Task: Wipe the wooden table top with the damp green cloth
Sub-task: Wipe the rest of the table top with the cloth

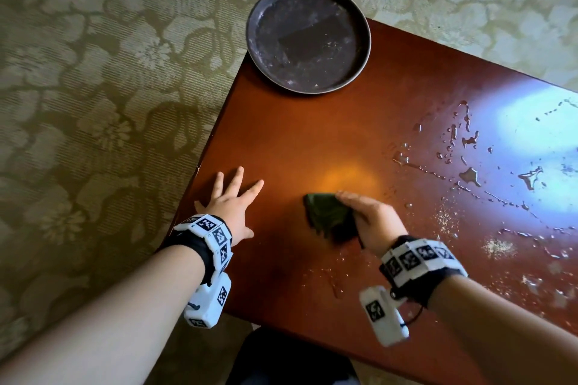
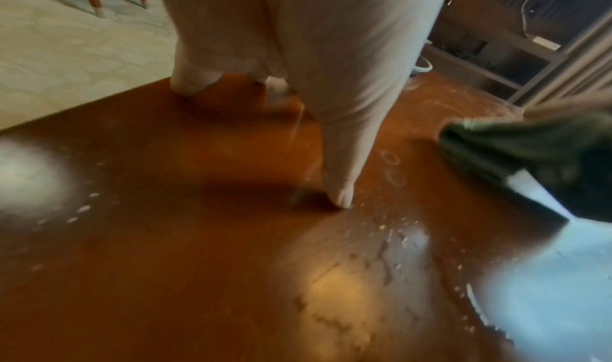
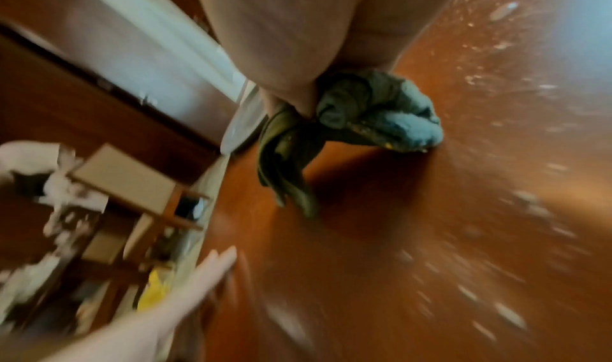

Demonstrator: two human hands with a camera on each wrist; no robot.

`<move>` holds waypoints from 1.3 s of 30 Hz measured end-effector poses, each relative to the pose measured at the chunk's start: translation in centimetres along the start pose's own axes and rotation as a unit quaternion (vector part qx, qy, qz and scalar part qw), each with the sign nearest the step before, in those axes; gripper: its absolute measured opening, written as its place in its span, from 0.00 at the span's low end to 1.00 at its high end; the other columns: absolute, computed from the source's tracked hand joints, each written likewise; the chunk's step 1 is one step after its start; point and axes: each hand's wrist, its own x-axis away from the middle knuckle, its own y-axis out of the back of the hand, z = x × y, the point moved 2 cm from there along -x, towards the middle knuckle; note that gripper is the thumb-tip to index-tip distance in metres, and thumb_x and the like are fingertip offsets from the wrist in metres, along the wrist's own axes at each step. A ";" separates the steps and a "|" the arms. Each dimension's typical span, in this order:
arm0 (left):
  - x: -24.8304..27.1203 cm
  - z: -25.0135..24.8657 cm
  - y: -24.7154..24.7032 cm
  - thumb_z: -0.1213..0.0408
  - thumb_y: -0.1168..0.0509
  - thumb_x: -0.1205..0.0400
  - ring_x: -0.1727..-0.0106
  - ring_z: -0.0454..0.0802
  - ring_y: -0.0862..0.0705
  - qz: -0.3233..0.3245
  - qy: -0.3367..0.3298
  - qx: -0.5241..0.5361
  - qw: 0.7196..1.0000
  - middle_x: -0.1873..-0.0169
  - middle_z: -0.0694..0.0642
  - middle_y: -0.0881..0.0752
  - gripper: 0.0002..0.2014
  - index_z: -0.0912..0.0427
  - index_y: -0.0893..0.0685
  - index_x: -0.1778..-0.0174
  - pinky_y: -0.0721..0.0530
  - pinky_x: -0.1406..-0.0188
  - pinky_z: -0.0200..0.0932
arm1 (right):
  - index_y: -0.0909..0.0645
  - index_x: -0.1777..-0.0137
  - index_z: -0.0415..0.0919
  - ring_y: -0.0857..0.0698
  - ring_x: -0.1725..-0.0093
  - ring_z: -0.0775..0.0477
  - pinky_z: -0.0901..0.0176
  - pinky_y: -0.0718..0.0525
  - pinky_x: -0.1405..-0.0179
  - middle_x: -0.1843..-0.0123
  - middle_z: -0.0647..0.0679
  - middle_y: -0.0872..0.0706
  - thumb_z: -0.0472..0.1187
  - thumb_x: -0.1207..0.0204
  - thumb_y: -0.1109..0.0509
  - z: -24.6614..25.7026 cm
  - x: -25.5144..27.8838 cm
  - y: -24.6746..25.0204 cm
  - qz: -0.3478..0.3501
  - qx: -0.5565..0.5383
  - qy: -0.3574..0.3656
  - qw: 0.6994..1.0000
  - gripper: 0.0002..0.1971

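A reddish wooden table top [image 1: 312,141] fills the right of the head view. My right hand [image 1: 364,216] grips a bunched dark green cloth [image 1: 330,217] and holds it against the wood near the front edge. In the right wrist view the cloth [image 3: 374,108] is crumpled under my fingers, one fold hanging loose. My left hand [image 1: 233,206] lies flat with fingers spread on the table near its left edge, apart from the cloth. Its fingers [image 2: 341,192] touch the wood in the left wrist view, where the cloth [image 2: 529,153] shows at the right.
A round dark tray [image 1: 308,37] sits at the table's far left corner, overhanging the edge. Water drops and puddles [image 1: 469,175] and pale crumbs [image 1: 497,247] cover the right half of the table. Patterned carpet [image 1: 93,103] surrounds the table.
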 end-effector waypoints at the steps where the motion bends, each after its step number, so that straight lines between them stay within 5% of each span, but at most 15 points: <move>1: 0.2 0.6 -0.2 0.54 0.24 0.23 0.16 0.58 0.72 -0.002 0.000 -0.004 1.000 0.18 0.43 0.73 0.52 0.27 0.57 0.17 0.45 0.26 0.82 | 0.17 0.37 0.41 0.21 0.33 0.50 0.58 0.30 0.27 0.35 0.46 0.17 0.21 0.27 0.40 0.2 -1.0 0.6 -0.040 -0.013 -0.023 0.999 0.24; 3: 0.6 1.4 -0.7 0.53 0.24 0.23 0.16 0.57 0.72 -0.005 -0.007 -0.013 1.000 0.18 0.43 0.73 0.52 0.28 0.58 0.17 0.45 0.24 0.81 | 0.19 0.34 0.43 0.23 0.31 0.50 0.62 0.31 0.28 0.32 0.47 0.20 0.24 0.25 0.40 0.7 -3.0 1.1 -0.077 -0.007 -0.059 0.995 0.23; 5: 0.6 1.8 -1.0 0.51 0.25 0.23 0.16 0.57 0.72 -0.011 -0.016 -0.011 1.000 0.17 0.43 0.73 0.51 0.29 0.58 0.17 0.46 0.23 0.80 | 0.28 0.26 0.46 0.33 0.23 0.47 0.61 0.36 0.26 0.23 0.48 0.30 0.27 0.23 0.42 1.0 -4.9 0.2 -0.028 0.055 -0.086 0.994 0.27; 9: 0.6 2.4 -1.4 0.50 0.25 0.23 0.16 0.55 0.71 -0.024 -0.024 0.002 0.999 0.17 0.43 0.72 0.51 0.29 0.58 0.17 0.50 0.22 0.77 | 0.49 0.18 0.52 0.59 0.18 0.38 0.42 0.49 0.21 0.16 0.50 0.54 0.31 0.21 0.45 2.0 -5.5 -4.2 0.065 0.144 -0.115 0.981 0.33; 13: 0.7 2.8 -2.0 0.48 0.26 0.23 0.16 0.55 0.70 -0.038 -0.025 0.010 0.999 0.16 0.43 0.71 0.49 0.30 0.56 0.16 0.50 0.21 0.75 | 0.46 0.19 0.53 0.58 0.18 0.38 0.37 0.50 0.21 0.16 0.51 0.52 0.33 0.22 0.43 3.2 -3.0 -7.8 0.079 0.168 -0.019 0.982 0.33; 18: 1.2 2.7 -2.5 0.49 0.26 0.22 0.16 0.56 0.71 -0.033 -0.016 0.015 0.999 0.17 0.43 0.72 0.50 0.30 0.57 0.16 0.50 0.22 0.77 | 0.34 0.23 0.52 0.51 0.18 0.38 0.38 0.50 0.23 0.18 0.52 0.42 0.29 0.28 0.42 2.5 2.4 -9.0 0.207 0.157 0.129 0.957 0.33; 23: 1.9 2.6 -3.3 0.50 0.24 0.24 0.17 0.57 0.73 -0.014 -0.011 0.001 1.000 0.18 0.44 0.75 0.53 0.29 0.60 0.17 0.49 0.24 0.79 | 0.33 0.24 0.53 0.62 0.22 0.49 0.55 0.59 0.24 0.19 0.56 0.45 0.27 0.27 0.43 0.4 4.7 -6.7 0.319 0.189 0.199 0.907 0.32; 27: 2.4 2.9 -3.7 0.50 0.24 0.24 0.17 0.57 0.73 -0.014 -0.011 0.007 1.000 0.18 0.44 0.75 0.54 0.30 0.61 0.17 0.49 0.23 0.79 | 0.36 0.23 0.53 0.58 0.20 0.51 0.56 0.50 0.20 0.20 0.61 0.49 0.23 0.27 0.44 -0.6 3.7 -5.1 0.275 0.186 0.155 0.930 0.35; 30: 3.1 3.6 -4.1 0.49 0.25 0.24 0.16 0.57 0.72 -0.020 0.001 0.017 1.000 0.18 0.45 0.74 0.54 0.31 0.62 0.17 0.50 0.23 0.78 | 0.27 0.27 0.49 0.46 0.19 0.49 0.55 0.37 0.23 0.21 0.57 0.36 0.23 0.24 0.45 0.2 2.6 -5.7 0.124 0.097 0.052 0.986 0.29; 33: 3.8 4.7 -4.8 0.49 0.25 0.23 0.16 0.58 0.72 -0.028 0.016 0.025 0.999 0.18 0.47 0.75 0.53 0.32 0.62 0.16 0.51 0.22 0.77 | 0.26 0.28 0.49 0.43 0.19 0.48 0.58 0.35 0.26 0.22 0.56 0.34 0.26 0.22 0.45 2.0 0.5 -7.5 0.015 0.030 -0.041 0.999 0.26; 35: 4.1 5.2 -5.2 0.49 0.26 0.23 0.16 0.57 0.71 -0.035 0.012 0.029 0.999 0.17 0.46 0.74 0.52 0.32 0.60 0.16 0.51 0.22 0.76 | 0.31 0.24 0.52 0.48 0.18 0.43 0.51 0.39 0.23 0.19 0.55 0.39 0.28 0.21 0.47 3.6 -1.0 -9.0 0.042 0.054 -0.052 0.996 0.28; 39: 4.0 5.9 -5.4 0.49 0.25 0.23 0.15 0.55 0.70 -0.038 0.004 0.033 0.999 0.17 0.44 0.72 0.51 0.31 0.57 0.16 0.49 0.21 0.73 | 0.40 0.20 0.52 0.58 0.18 0.38 0.40 0.55 0.20 0.16 0.53 0.48 0.27 0.24 0.47 7.2 -0.3 -12.1 0.174 0.157 0.074 0.969 0.34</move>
